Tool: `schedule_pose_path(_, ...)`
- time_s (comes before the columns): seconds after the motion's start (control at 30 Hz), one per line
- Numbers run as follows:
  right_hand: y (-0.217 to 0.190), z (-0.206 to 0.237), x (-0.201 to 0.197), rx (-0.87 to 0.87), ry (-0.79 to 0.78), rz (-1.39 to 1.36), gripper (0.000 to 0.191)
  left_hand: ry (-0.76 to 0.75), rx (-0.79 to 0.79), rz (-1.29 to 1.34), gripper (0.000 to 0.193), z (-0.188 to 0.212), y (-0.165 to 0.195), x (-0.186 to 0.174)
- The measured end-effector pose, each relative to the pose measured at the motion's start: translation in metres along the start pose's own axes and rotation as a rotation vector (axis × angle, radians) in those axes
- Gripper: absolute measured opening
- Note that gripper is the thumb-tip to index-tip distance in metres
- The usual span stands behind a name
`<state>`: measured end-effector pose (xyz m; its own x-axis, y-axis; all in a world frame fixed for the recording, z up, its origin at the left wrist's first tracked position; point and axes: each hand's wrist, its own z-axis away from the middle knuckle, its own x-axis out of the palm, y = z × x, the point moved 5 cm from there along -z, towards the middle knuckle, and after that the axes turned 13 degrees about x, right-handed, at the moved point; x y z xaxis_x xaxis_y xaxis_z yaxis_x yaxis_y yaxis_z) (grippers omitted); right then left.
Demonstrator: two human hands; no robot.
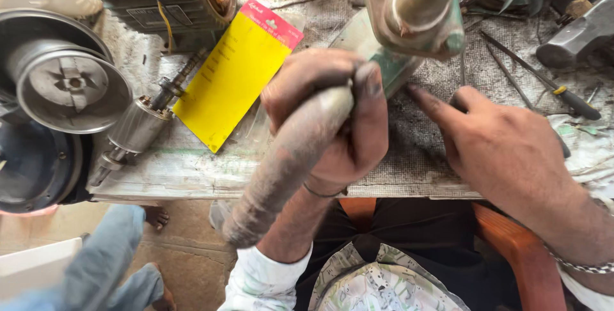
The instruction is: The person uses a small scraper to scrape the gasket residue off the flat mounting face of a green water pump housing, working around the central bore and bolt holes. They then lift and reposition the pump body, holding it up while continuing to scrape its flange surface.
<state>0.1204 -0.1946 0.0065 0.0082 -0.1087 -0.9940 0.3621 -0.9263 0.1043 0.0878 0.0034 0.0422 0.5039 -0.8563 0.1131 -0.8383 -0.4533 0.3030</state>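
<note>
We see a dull, rough, grimy handle (288, 164), apparently wood or corroded metal. The motor rotor (137, 125) and ribbed housing (67, 84) are bare silvery metal with a soft sheen. The yellow card (227, 84) is smooth, matt paper. The bench top (416, 157) is coarse, dirty woven cloth, and the green casting (416, 10) is chipped painted metal.

Left hand (332, 116) grasps handle (281, 170); right hand (505, 151) rests beside.

Yellow card (231, 79) with red top edge; orange chair (511, 247).
</note>
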Motion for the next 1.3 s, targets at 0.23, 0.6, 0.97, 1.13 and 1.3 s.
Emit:
schedule_pose_path(0.23, 0.006, -0.021, -0.028, -0.021, 0.213, 0.039, 0.061, 0.068, -0.051, 0.085, 0.023, 0.001, -0.004, -0.004)
schedule_pose_path(0.6, -0.018, -0.002, 0.006, -0.137, -0.071, -0.178, 0.082, 0.461, -0.252, -0.068, 0.023, 0.037, 0.008, -0.062)
schedule_pose_path(0.97, -0.073, 0.007, -0.007, -0.094, -0.135, -0.267, 0.056, 0.774, -0.519, -0.204, 0.026, 0.078, 0.011, -0.093)
schedule_pose_path(1.13, -0.083, 0.014, -0.01, -0.125, -0.088, -0.388, 0.069, 0.944, -0.546, -0.277, 0.029, 0.1, 0.013, -0.092)
schedule_pose_path(1.3, -0.077, 0.011, -0.003, -0.033, -0.108, -0.2, 0.066, 0.93, -0.492, -0.325, 0.029, 0.107, 0.016, -0.084)
